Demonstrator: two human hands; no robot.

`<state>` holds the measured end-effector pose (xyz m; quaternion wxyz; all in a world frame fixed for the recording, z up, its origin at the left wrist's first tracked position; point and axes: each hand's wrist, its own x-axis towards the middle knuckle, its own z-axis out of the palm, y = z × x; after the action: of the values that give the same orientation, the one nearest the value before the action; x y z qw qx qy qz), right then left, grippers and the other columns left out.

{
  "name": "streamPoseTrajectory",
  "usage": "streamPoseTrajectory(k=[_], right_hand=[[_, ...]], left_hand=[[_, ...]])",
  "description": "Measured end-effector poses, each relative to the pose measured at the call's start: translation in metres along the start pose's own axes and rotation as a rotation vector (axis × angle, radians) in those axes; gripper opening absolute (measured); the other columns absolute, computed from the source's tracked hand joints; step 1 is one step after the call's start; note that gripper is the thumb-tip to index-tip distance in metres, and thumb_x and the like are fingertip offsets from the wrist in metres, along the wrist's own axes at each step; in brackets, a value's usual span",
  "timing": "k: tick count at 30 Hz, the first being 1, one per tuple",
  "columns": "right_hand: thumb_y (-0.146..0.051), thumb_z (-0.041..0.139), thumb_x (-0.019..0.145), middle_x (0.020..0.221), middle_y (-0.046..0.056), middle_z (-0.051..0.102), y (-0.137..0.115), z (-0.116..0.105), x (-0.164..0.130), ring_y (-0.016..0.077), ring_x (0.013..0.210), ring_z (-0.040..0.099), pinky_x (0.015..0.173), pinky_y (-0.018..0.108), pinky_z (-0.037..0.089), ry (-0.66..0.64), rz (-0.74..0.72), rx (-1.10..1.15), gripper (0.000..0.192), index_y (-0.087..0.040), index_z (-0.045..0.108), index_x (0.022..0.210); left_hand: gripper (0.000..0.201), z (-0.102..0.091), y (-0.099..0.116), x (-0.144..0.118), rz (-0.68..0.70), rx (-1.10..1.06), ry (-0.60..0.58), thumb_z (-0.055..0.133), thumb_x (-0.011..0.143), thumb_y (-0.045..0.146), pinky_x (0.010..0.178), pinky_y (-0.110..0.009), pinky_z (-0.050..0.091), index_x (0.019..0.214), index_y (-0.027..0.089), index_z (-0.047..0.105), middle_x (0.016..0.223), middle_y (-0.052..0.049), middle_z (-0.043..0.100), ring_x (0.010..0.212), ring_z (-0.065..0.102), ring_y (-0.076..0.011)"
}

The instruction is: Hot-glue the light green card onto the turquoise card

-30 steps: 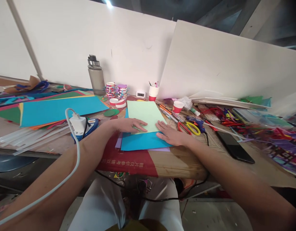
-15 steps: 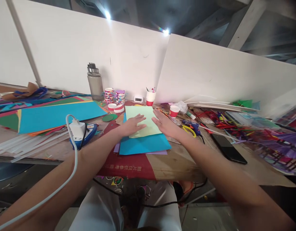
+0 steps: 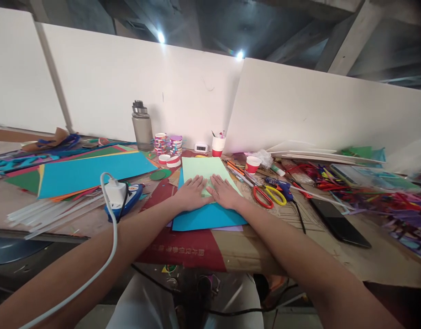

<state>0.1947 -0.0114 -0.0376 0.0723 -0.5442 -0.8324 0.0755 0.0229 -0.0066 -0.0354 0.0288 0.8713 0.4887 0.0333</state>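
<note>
Closer together than half a second ago, the person's left hand (image 3: 193, 194) and right hand (image 3: 226, 192) are lying side by side, palms down and fingers outstretched, on the pale green paper sheet (image 3: 202, 166), though I can't tell whether their thumbs are touching. That sheet is resting over a blue paper sheet (image 3: 203, 219), with a purple sheet (image 3: 235, 228) peeking out underneath, all lying on red-and-brown cardboard (image 3: 185, 252). Beyond the right hand, a blue glue gun (image 3: 281, 186) is lying near a black smartphone (image 3: 339, 224), while a grey water bottle (image 3: 142, 129) is standing farther back, leftward.
</note>
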Motion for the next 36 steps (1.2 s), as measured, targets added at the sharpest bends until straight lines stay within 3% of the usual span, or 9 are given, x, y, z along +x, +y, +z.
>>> streamPoseTrajectory(k=[5, 11, 28, 33, 36], right_hand=[[-0.066, 0.002, 0.088, 0.156, 0.013, 0.005, 0.013, -0.001, -0.005, 0.026, 0.144, 0.002, 0.114, 0.047, 0.008, -0.028, -0.015, 0.004, 0.087, -0.006, 0.012, 0.149], [-0.068, 0.003, 0.088, 0.156, 0.015, 0.007, 0.021, -0.003, -0.008, 0.0292, 0.143, 0.005, 0.113, 0.05, 0.007, -0.01, 0.07, -0.018, 0.088, -0.005, 0.013, 0.149], [-0.064, 0.004, 0.089, 0.155, 0.015, 0.013, 0.021, 0.0, -0.006, 0.0285, 0.143, 0.011, 0.112, 0.048, 0.009, 0.006, 0.073, -0.055, 0.085, -0.006, 0.018, 0.149], [-0.064, 0.004, 0.089, 0.155, 0.016, 0.015, 0.02, 0.001, -0.005, 0.0304, 0.142, 0.013, 0.112, 0.05, 0.012, 0.037, 0.055, -0.055, 0.084, -0.007, 0.021, 0.148], [-0.062, 0.004, 0.09, 0.154, 0.016, 0.015, 0.019, 0.003, -0.004, 0.0309, 0.142, 0.014, 0.111, 0.051, 0.012, 0.036, 0.053, -0.059, 0.082, -0.007, 0.022, 0.148]], left_hand=[[0.092, 0.0, -0.001, -0.002, -0.033, 0.01, 0.009, 0.025, 0.083, 0.072, 0.114, -0.042, 0.009, 0.149, 0.009, 0.015, 0.155, -0.016, 0.014, 0.144, 0.009, -0.0273], [0.09, 0.001, -0.004, -0.001, -0.018, 0.044, 0.014, 0.024, 0.083, 0.073, 0.114, -0.043, 0.011, 0.149, 0.012, 0.019, 0.154, -0.016, 0.016, 0.143, 0.012, -0.028], [0.089, -0.002, -0.003, -0.004, -0.039, 0.044, 0.01, 0.027, 0.084, 0.071, 0.113, -0.044, 0.013, 0.147, 0.008, 0.024, 0.153, -0.017, 0.018, 0.143, 0.014, -0.0283], [0.086, -0.016, -0.003, 0.001, -0.061, 0.009, -0.141, 0.032, 0.084, 0.066, 0.112, -0.049, 0.014, 0.147, 0.008, 0.022, 0.154, -0.019, 0.012, 0.143, 0.01, -0.0303], [0.076, -0.024, 0.003, 0.011, -0.088, 0.017, -0.176, 0.031, 0.087, 0.061, 0.109, -0.051, 0.021, 0.142, 0.008, 0.035, 0.15, -0.022, 0.024, 0.141, 0.019, -0.0327]])
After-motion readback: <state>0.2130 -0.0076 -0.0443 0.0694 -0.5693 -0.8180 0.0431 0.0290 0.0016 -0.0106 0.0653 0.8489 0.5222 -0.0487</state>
